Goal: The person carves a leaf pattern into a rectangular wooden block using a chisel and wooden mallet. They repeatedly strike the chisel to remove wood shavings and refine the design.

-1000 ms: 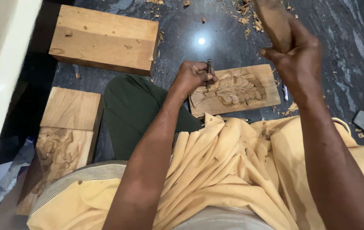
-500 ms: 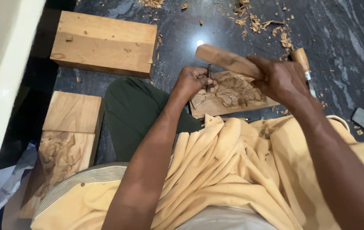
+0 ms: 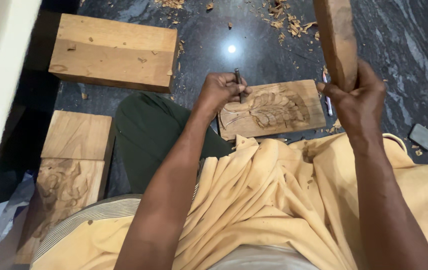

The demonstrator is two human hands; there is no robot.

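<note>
Carving step in hand: left hand (image 3: pixel 220 91) closed around a chisel (image 3: pixel 238 82), tip set on the carved board (image 3: pixel 271 109), which lies on the dark floor (image 3: pixel 254 50) just past the knees; right hand (image 3: pixel 358 97) fisted on a wooden mallet (image 3: pixel 338 40), raised above the board. The next move likely calls for a square blow on the chisel head. Board shows a half-cut leaf pattern, pale and shallow, left part only outlined.

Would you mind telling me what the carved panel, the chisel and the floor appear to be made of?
The carved panel looks like bare, unfinished wood: pale brown grain, raw cut leaf relief. The chisel in the left hand seems to be dark metal, slim and dull, though it is small. The floor looks like polished dark stone, grey-veined and reflecting a lamp.
</note>
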